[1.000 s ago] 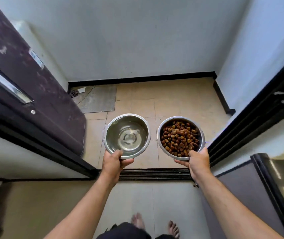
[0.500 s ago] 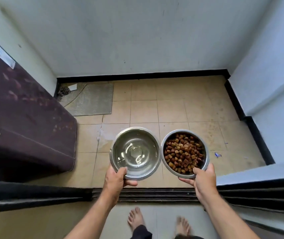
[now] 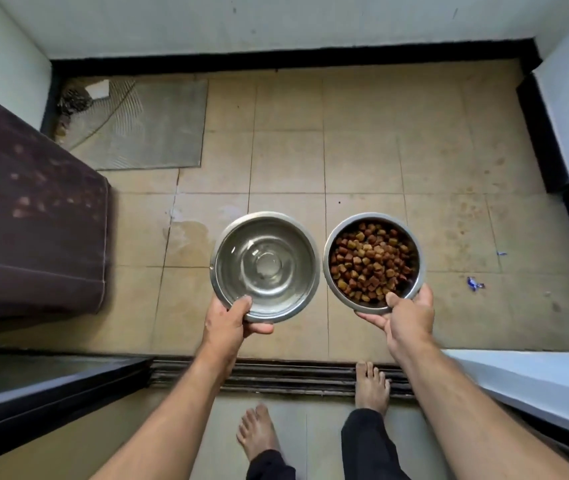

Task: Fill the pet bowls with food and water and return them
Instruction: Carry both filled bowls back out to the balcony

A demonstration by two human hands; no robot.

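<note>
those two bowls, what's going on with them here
A person is carrying two steel pet bowls out toward a tiled balcony floor. The left hand holds the water bowl by its near rim, and the right hand holds the kibble bowl the same way. Both are filled and held level, side by side above the tiles, not yet set down. One bare foot rests on the sliding door track.

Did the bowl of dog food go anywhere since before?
Yes. The kibble bowl was carried forward past the door track, out over the tiled floor.
</note>
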